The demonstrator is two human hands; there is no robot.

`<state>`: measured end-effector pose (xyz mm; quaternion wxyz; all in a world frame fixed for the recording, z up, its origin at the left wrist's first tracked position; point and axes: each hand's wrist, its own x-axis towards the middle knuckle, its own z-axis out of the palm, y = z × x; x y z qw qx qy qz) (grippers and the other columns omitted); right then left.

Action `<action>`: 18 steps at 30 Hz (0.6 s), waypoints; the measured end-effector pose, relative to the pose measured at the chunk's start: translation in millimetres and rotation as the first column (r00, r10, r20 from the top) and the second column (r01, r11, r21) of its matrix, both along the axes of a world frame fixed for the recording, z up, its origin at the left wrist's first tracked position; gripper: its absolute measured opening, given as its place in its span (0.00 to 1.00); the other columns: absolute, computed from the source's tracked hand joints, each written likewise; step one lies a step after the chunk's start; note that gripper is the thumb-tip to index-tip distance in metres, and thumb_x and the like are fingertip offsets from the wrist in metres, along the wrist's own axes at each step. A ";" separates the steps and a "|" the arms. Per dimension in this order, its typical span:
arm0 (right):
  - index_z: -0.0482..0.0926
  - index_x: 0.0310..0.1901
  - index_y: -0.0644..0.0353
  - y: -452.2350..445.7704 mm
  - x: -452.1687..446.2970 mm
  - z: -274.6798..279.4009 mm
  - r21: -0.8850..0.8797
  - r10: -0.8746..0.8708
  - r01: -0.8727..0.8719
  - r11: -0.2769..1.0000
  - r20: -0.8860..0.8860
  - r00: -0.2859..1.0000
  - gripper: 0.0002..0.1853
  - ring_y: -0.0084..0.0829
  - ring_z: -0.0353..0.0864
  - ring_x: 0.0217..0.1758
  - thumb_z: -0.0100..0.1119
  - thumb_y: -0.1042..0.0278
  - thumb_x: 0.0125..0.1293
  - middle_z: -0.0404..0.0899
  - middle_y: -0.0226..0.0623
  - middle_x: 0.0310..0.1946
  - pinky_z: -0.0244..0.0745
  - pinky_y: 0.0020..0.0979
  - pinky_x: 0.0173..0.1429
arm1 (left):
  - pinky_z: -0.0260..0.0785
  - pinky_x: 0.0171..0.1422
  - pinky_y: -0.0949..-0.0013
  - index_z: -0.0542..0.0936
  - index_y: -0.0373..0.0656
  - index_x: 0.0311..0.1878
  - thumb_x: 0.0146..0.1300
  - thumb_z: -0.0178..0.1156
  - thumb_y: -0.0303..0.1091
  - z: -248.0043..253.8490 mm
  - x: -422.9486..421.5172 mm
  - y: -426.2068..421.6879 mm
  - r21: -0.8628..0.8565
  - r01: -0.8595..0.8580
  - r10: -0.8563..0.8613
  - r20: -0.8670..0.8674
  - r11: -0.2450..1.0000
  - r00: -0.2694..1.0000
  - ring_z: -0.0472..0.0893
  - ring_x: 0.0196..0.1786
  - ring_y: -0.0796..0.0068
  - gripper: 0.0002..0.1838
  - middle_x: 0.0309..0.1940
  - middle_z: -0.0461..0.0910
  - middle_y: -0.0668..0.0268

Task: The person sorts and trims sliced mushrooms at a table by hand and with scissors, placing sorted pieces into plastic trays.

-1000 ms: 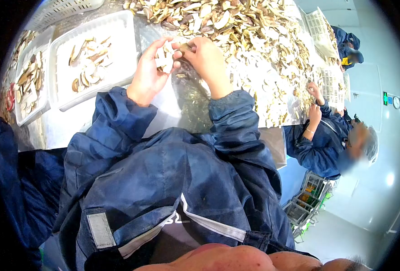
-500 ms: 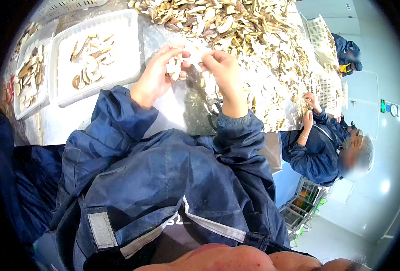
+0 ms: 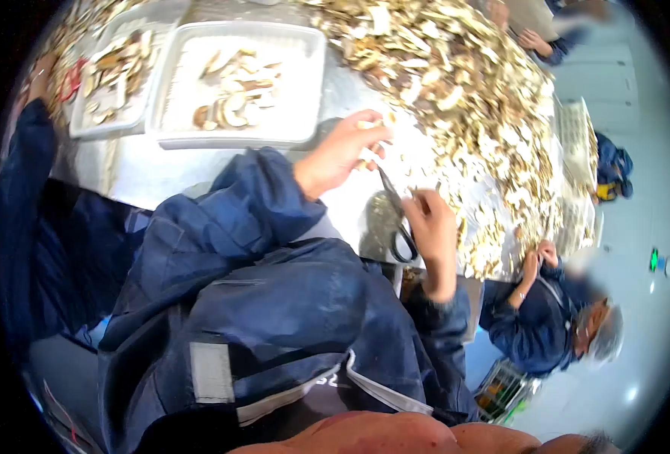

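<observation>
My left hand (image 3: 342,155) is closed around pale mushroom slices (image 3: 368,159), which stick out between its fingers and thumb above the metal table. Down and to the right, my right hand (image 3: 432,227) has its fingers curled, and their tips are beside the dark blades of a pair of scissors (image 3: 388,188). The black scissor handles (image 3: 404,246) show left of the palm. What the right fingers hold, if anything, cannot be made out.
A white tray (image 3: 316,83) with several slices stands at the left, beside a smaller tray (image 3: 140,125). A large heap of sliced mushrooms (image 3: 456,76) spreads right. White baskets (image 3: 575,140) line the far edge. A co-worker (image 3: 531,325) works at the right; another sleeve (image 3: 29,151) shows left.
The view has shifted, so trays and heap sit further right. My right hand has moved away from my left, down beside the scissors. My left hand still holds slices.
</observation>
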<state>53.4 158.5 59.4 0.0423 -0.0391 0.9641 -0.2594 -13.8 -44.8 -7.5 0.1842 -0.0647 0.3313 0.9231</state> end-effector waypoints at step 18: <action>0.68 0.65 0.61 26.4 43.9 -3.4 0.180 0.044 -0.084 0.980 0.219 0.975 0.33 0.40 0.81 0.34 0.61 0.78 0.53 0.79 0.45 0.37 0.76 0.36 0.40 | 0.63 0.23 0.79 0.74 0.41 0.53 0.63 0.66 0.34 9.5 3.3 -0.3 -0.157 0.043 -0.054 -0.066 0.987 0.996 0.76 0.27 0.81 0.18 0.34 0.79 0.68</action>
